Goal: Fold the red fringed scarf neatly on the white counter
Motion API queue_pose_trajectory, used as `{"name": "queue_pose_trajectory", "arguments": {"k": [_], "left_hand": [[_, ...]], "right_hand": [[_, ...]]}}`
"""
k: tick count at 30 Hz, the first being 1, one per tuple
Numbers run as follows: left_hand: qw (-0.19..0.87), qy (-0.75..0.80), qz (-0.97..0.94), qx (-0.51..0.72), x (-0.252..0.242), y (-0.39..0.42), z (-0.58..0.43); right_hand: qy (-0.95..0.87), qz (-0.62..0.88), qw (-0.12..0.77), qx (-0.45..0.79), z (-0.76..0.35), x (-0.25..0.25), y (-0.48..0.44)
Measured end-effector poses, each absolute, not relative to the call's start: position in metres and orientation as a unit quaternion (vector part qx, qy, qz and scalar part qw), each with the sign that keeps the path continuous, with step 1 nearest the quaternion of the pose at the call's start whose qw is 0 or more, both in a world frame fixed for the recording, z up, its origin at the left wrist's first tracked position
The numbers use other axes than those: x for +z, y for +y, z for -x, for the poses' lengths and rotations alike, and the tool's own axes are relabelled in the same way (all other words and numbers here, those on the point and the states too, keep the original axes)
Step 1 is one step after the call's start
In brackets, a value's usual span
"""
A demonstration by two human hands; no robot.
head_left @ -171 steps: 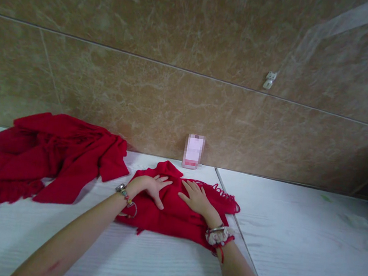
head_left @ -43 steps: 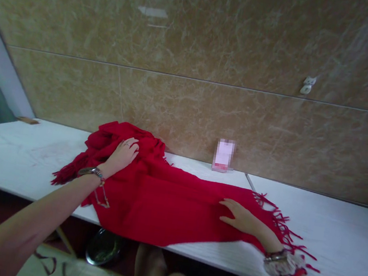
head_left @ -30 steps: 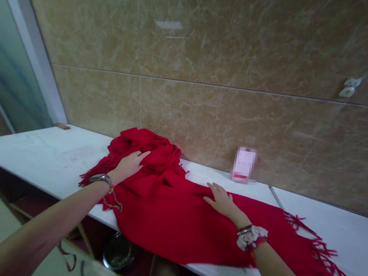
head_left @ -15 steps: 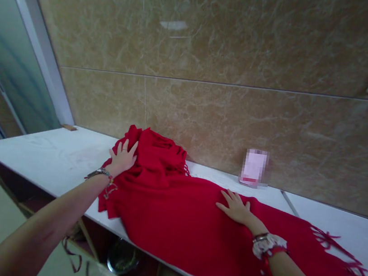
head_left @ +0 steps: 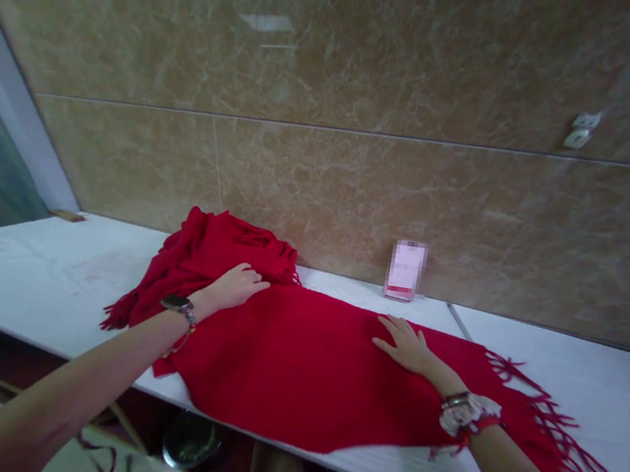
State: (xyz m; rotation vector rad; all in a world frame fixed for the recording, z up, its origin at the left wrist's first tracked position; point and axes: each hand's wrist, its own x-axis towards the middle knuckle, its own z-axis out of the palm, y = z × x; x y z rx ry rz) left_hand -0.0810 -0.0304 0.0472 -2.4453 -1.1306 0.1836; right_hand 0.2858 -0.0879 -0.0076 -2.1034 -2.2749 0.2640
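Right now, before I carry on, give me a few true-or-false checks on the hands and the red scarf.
1. Both hands rest on the red scarf. True: the left hand and the right hand lie open on it.
2. The scarf is bunched up at its right end. False: the heap is at the left end, by the wall; the right end lies spread out.
3. The right hand's fingers grip the fringe. False: they lie flat on plain cloth, and the fringe is out past the wrist.
4. A small pink item stands against the wall behind the scarf. True.
5. The scarf lies on a white table. True.
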Motion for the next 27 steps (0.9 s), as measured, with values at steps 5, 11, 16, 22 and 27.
{"name": "queue_pose_trajectory", "arguments": {"k": [5,11,16,22,27], "left_hand": [[0.29,-0.547,0.784,-0.039,0.051,-0.016,0.061],[0.176,-0.431,0.879,-0.102,0.014,-0.034,-0.025],[-0.034,-0.405,0.913,-0.004,-0.014,-0.034,-0.067],[-0.055,-0.403,0.913,-0.032,-0.023,-0.023,-0.068],[-0.01,-0.379,0.924,-0.051,-0.024,-0.025,-0.065]], "right_hand": [[-0.687,0.718,-0.032,0.107,-0.329,-0.007,-0.107],[-0.674,0.728,-0.028,0.125,-0.337,-0.003,-0.103],[-0.687,0.717,-0.002,0.116,-0.341,-0.007,-0.098],[-0.7,0.71,0.035,0.066,-0.344,-0.016,-0.101],[-0.73,0.679,0.073,0.042,-0.344,-0.012,-0.105]]}}
